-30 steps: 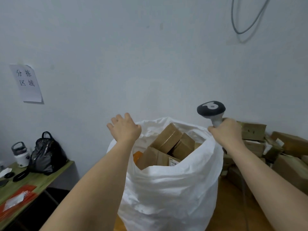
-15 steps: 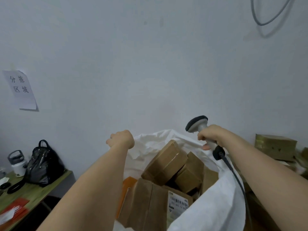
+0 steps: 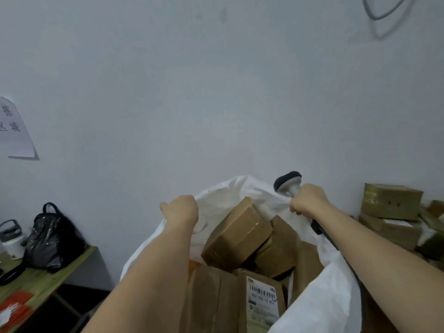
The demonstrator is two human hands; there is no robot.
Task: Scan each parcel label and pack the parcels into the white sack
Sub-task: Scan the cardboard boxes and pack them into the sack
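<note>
- A white sack [image 3: 242,195] is standing open against the pale wall, its mouth stretched wide between a person's two hands.
- The left hand [image 3: 181,210] is gripping the sack's left rim, fingers curled over the cloth.
- The right hand [image 3: 308,199] is clutching the far right rim and, in the same fist, the handle of a barcode scanner [image 3: 288,185].
- The scanner is pointing its dark head up and to the left, its long axis tilting from the fist toward the wall; its cable [image 3: 336,246] is trailing down along the right forearm.
- Brown cardboard boxes are filling the sack: a tilted box [image 3: 236,233] is lying on top, another box [image 3: 280,246] is touching its right side, and a labelled box [image 3: 263,301] is showing its barcode label at the near edge.
- More parcels [image 3: 392,201] are piled outside, right of the sack.
- A black bag [image 3: 51,239] is sitting at the far edge of a green table [image 3: 45,282], on the left.
</note>
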